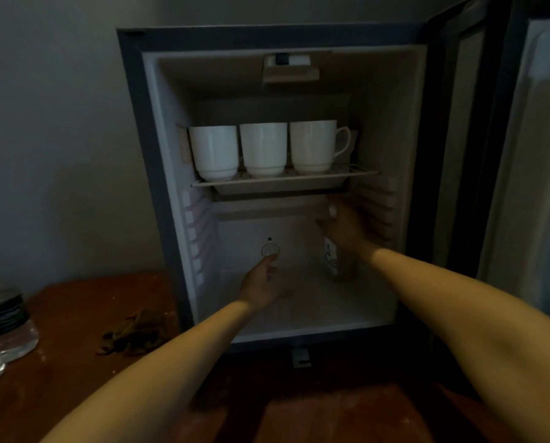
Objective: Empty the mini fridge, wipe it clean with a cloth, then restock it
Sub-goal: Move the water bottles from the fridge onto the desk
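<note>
The mini fridge point(158, 161) stands open on a wooden surface, its door point(523, 155) swung to the right. Three white cups point(264, 148) sit in a row on the wire shelf point(286, 180). In the lower compartment a clear water bottle point(339, 263) with a white cap stands at the right. My right hand point(347, 228) is wrapped around the bottle's upper part. My left hand point(262, 282) reaches into the lower compartment just below the round dial point(270, 251) on the back wall, fingers apart, holding nothing.
Clear plastic water bottles point(1, 314) stand at the far left on the wooden table point(75, 362). A dark crumpled bundle point(136, 330) lies on the table beside the fridge's left wall. A grey wall rises behind.
</note>
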`<state>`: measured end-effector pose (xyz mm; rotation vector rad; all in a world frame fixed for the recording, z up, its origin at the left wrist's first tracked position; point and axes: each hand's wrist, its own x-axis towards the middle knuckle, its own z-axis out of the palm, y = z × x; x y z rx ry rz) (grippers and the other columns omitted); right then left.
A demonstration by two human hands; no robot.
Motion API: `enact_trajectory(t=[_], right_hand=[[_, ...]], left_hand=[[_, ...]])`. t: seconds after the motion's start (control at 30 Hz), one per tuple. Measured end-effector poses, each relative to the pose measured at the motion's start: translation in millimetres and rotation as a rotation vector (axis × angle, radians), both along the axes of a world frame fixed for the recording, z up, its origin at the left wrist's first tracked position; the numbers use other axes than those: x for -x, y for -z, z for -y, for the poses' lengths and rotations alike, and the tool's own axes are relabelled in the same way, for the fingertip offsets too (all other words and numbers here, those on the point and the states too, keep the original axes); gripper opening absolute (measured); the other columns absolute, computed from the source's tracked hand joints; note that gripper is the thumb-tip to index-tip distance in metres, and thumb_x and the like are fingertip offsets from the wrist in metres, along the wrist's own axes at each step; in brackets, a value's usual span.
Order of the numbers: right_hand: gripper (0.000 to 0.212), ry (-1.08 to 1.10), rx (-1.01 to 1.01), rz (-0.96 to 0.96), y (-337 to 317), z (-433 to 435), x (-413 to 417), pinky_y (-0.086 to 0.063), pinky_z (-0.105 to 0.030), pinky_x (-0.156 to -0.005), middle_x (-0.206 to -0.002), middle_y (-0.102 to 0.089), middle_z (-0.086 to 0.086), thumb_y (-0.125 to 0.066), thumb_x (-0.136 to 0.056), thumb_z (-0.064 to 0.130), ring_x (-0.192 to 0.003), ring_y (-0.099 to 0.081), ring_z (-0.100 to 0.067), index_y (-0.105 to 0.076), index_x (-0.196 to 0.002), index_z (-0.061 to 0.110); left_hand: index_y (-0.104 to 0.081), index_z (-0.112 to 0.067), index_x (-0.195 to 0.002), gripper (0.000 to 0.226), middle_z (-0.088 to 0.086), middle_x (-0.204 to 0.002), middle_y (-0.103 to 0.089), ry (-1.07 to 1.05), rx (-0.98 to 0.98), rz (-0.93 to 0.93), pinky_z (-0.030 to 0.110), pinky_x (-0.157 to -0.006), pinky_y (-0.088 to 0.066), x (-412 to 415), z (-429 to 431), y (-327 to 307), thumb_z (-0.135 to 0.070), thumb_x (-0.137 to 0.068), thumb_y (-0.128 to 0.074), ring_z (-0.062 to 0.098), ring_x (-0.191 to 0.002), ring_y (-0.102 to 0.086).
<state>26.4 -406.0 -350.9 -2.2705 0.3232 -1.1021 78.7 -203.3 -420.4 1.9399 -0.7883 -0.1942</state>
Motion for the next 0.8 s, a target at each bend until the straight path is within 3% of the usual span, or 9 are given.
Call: enact_trajectory(t=[0.07,0.13,0.23,0.3,0.4,0.53,0.67,0.8], right_hand=[[0.061,-0.038,-0.161,0.129,9,-6,5,-0.039,-0.021,-0.09,-0.126,-0.05,0.001,-0.072,-0.083,0.007,-0.115,-0.047,-0.014,-0.045,-0.138,0.006],[0.052,-0.067,-0.311,0.201,20,-9,5,-0.046,-0.028,-0.091,-0.123,-0.059,-0.004,-0.076,-0.08,0.012,-0.112,-0.056,-0.019,-0.053,-0.127,0.005],[0.046,-0.054,-0.399,0.186,38,-4,3,-0.056,-0.045,-0.083,-0.102,-0.071,-0.003,-0.078,-0.072,0.048,-0.096,-0.067,-0.021,-0.067,-0.101,0.014],[0.044,-0.032,-0.376,0.203,43,-10,9,-0.057,-0.038,-0.078,-0.094,-0.072,0.004,-0.073,-0.073,0.058,-0.09,-0.068,-0.016,-0.068,-0.092,0.019],[0.017,-0.064,-0.38,0.267,36,-34,27,-0.048,-0.011,-0.073,-0.094,-0.067,0.009,-0.072,-0.085,0.033,-0.089,-0.063,-0.008,-0.065,-0.094,0.021],[0.02,-0.149,-0.539,0.36,26,-51,45,-0.051,-0.013,-0.074,-0.099,-0.069,0.005,-0.068,-0.089,0.027,-0.087,-0.064,-0.002,-0.067,-0.103,0.013],[0.005,-0.211,-0.644,0.318,22,-65,60,-0.053,-0.022,-0.076,-0.09,-0.068,0.008,-0.07,-0.088,0.026,-0.082,-0.065,-0.006,-0.067,-0.088,0.022],[0.018,-0.188,-0.763,0.336,20,-84,68,-0.054,-0.028,-0.077,-0.094,-0.068,-0.003,-0.073,-0.085,0.021,-0.085,-0.066,-0.015,-0.067,-0.098,0.01]], left_hand=[[-0.03,-0.02,-0.149,0.093,0.009,-0.135,-0.048,-0.001,-0.005,-0.02,0.034,-0.1,-0.046,3,-2,3,-0.01,-0.073,-0.082,0.022,-0.12,-0.048],[-0.028,-0.02,-0.15,0.094,0.008,-0.136,-0.048,0.0,-0.002,-0.045,0.03,-0.096,-0.046,7,-5,7,-0.011,-0.073,-0.082,0.024,-0.124,-0.047],[-0.028,-0.021,-0.149,0.094,0.007,-0.137,-0.048,-0.014,-0.004,-0.075,0.027,-0.092,-0.046,16,-8,14,-0.015,-0.073,-0.083,0.022,-0.124,-0.047],[-0.029,-0.022,-0.149,0.094,0.007,-0.137,-0.048,-0.03,0.001,-0.1,0.03,-0.095,-0.047,24,-11,18,-0.015,-0.073,-0.083,0.023,-0.124,-0.047],[-0.032,-0.018,-0.148,0.09,0.008,-0.135,-0.048,-0.046,0.04,-0.17,0.03,-0.094,-0.047,37,-12,23,-0.012,-0.073,-0.082,0.022,-0.121,-0.049],[-0.034,-0.013,-0.147,0.082,0.011,-0.132,-0.051,-0.082,0.126,-0.295,0.024,-0.088,-0.045,53,-13,26,-0.012,-0.078,-0.079,0.018,-0.114,-0.05],[-0.031,-0.011,-0.147,0.076,0.014,-0.139,-0.046,-0.063,0.199,-0.384,0.023,-0.091,-0.042,69,-21,25,-0.006,-0.083,-0.073,0.026,-0.125,-0.048],[-0.035,-0.015,-0.145,0.069,0.009,-0.138,-0.049,-0.067,0.232,-0.366,0.022,-0.091,-0.044,89,-32,30,-0.016,-0.086,-0.071,0.022,-0.125,-0.05]])
